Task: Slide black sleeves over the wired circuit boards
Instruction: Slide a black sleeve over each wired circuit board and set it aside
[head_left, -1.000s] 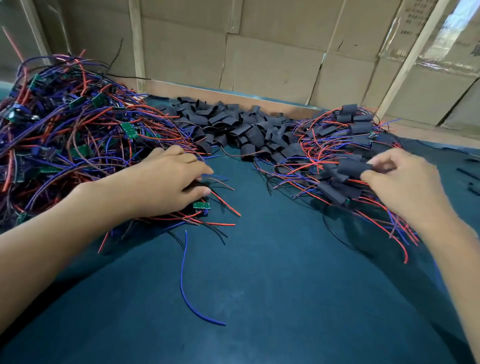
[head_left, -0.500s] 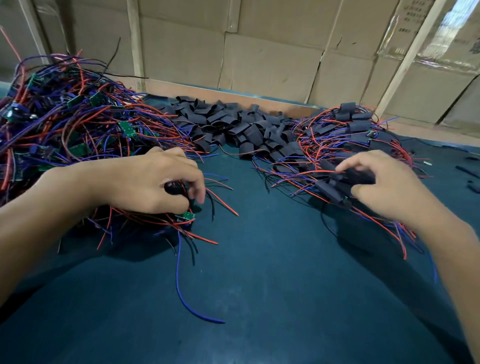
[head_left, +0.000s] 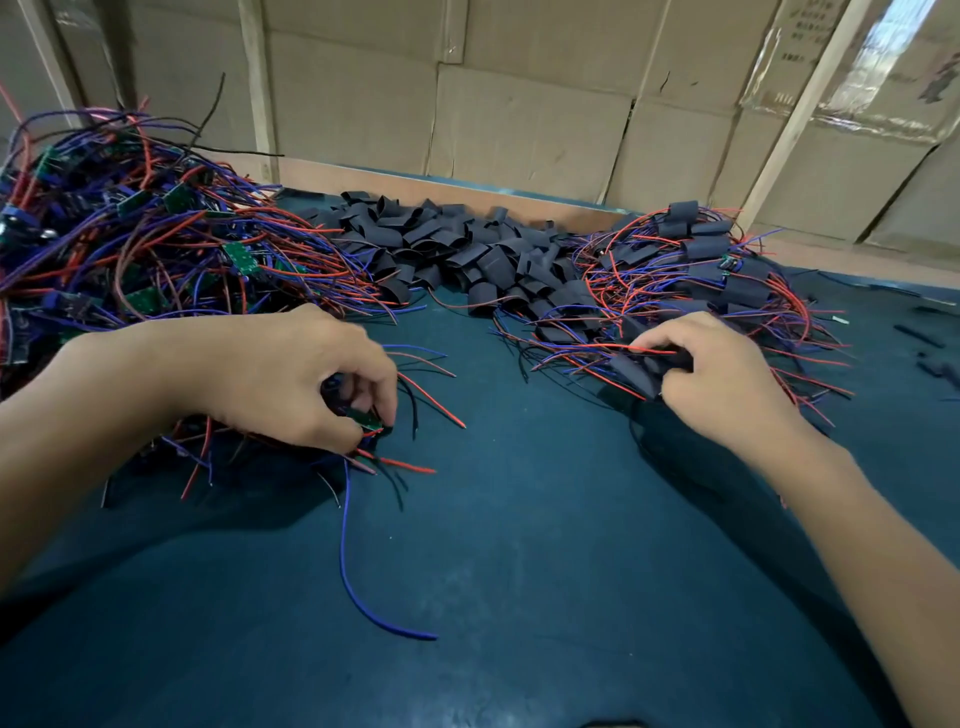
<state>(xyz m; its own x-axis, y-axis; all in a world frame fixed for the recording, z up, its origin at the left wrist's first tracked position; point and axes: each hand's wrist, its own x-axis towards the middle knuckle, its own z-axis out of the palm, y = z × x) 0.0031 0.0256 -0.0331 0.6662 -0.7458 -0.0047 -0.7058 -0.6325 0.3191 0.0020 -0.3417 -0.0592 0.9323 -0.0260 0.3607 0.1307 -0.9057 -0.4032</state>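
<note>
My left hand (head_left: 291, 374) pinches a small green wired circuit board (head_left: 366, 418) at the near edge of the big tangle of unsleeved boards (head_left: 130, 244) on the left; red, blue and black leads trail from it over the mat. My right hand (head_left: 722, 379) has its fingers curled round a black sleeve (head_left: 636, 371) at the near edge of the right-hand heap of sleeved boards (head_left: 717, 270). A pile of loose black sleeves (head_left: 457, 249) lies at the back middle.
Everything lies on a dark teal mat (head_left: 519, 545). A long blue wire (head_left: 353, 571) curls toward me from the held board. Cardboard boxes (head_left: 519, 119) wall off the back. A few stray black pieces (head_left: 919, 338) lie at the far right.
My left hand curled and drew a green board out of the tangle toward me. My right hand moved down and left onto the near edge of the sleeved heap.
</note>
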